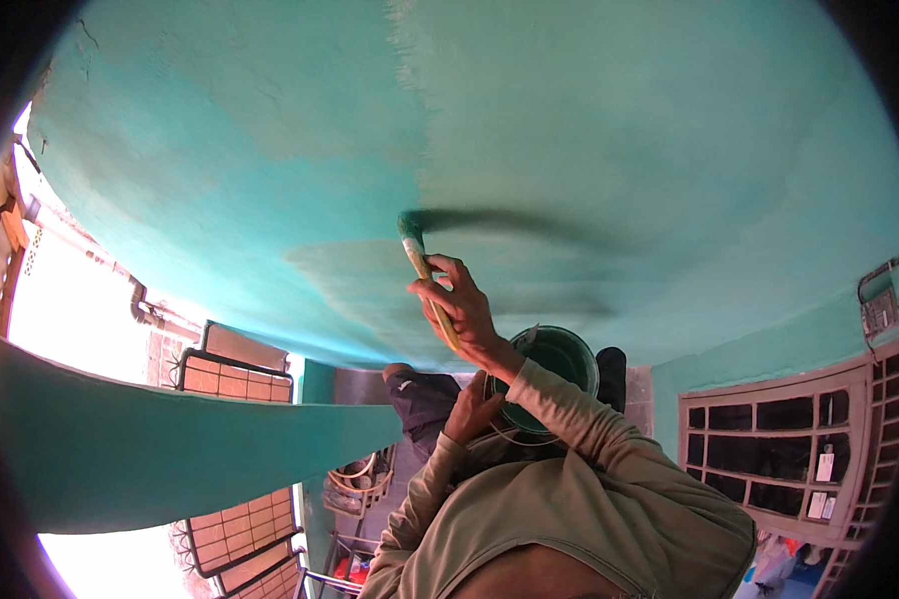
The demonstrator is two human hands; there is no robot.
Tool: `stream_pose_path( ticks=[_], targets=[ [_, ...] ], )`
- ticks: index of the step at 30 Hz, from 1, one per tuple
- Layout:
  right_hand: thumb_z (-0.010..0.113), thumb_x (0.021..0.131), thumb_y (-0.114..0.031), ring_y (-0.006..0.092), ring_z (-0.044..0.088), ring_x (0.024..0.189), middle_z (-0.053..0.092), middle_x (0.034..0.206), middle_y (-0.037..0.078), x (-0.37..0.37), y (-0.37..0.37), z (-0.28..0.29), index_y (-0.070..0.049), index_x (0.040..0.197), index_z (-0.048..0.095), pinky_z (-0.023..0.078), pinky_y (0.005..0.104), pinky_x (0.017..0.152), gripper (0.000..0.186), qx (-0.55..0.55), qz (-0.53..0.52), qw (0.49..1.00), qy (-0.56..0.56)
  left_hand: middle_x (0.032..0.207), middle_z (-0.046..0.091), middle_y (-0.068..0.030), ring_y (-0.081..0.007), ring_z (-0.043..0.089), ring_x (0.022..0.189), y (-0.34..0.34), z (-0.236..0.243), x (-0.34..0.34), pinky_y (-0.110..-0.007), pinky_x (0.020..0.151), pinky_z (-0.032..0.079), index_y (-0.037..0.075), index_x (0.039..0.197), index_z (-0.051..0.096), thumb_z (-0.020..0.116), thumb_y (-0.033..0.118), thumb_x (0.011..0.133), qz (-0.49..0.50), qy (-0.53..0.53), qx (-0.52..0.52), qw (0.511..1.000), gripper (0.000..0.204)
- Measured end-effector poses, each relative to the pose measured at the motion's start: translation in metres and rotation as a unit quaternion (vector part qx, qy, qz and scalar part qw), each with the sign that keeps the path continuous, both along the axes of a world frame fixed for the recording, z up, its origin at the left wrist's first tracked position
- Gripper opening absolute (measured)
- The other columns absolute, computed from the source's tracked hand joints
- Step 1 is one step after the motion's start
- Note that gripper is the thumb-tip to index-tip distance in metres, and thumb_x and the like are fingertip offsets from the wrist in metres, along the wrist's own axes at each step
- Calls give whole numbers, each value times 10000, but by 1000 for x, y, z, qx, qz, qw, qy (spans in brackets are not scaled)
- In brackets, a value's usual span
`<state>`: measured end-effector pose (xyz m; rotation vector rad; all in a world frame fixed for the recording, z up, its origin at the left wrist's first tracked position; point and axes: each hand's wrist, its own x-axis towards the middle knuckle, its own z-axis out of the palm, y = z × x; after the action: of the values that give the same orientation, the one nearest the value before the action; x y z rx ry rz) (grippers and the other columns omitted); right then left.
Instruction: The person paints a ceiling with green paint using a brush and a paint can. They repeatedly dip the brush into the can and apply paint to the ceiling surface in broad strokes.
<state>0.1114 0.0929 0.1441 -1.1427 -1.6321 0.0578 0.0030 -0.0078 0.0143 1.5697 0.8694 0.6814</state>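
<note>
My right hand (461,304) is closed around the yellow handle of a paintbrush (409,232). The brush points up and slightly left, its dark green bristles against the turquoise wall (270,160). A ragged vertical edge on the wall divides a brighter left side from a greyer-green right side. Below my right wrist is a round bucket (578,349) with dark green inside, partly covered by my right forearm. My left hand (472,411) is closed at the bucket's left rim, holding it close to my body; some of its fingers are hidden.
At left, a green beam or ledge (200,439) runs across near my side, with black-framed panels (240,354) behind it. A metal ladder-like frame (345,549) stands below. Right are a barred window (769,439) and a wall-mounted box (878,311).
</note>
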Motion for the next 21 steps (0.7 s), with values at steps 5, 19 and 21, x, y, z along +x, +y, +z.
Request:
stream_pose_path(
  ticks=[5, 19, 21],
  targets=[
    [662, 876, 72, 207, 653, 988, 561, 1247, 88, 49, -15, -3, -123, 1102, 708, 538, 298, 812, 302, -36, 20, 997, 72, 824, 564, -243, -378, 515, 712, 2, 7, -2, -460, 702, 478, -23, 1060, 515, 697, 249, 842, -10, 52, 6, 999, 393],
    [610, 858, 134, 231, 643, 1056, 492, 1301, 105, 46, -56, -31, -92, 1132, 673, 550, 322, 817, 361, -18, -137, 989, 53, 941, 584, -267, -444, 568, 835, 1, 13, -3, -468, 762, 479, -19, 1131, 511, 677, 243, 848, -31, 60, -44, 997, 420],
    [636, 849, 106, 246, 650, 1029, 497, 1291, 101, 28, -36, -36, -115, 1133, 672, 561, 335, 784, 362, -39, -98, 993, 58, 960, 600, -263, -437, 579, 831, 0, 13, 1, -465, 756, 481, -17, 1179, 516, 675, 243, 850, -18, 14, -43, 999, 449]
  ],
)
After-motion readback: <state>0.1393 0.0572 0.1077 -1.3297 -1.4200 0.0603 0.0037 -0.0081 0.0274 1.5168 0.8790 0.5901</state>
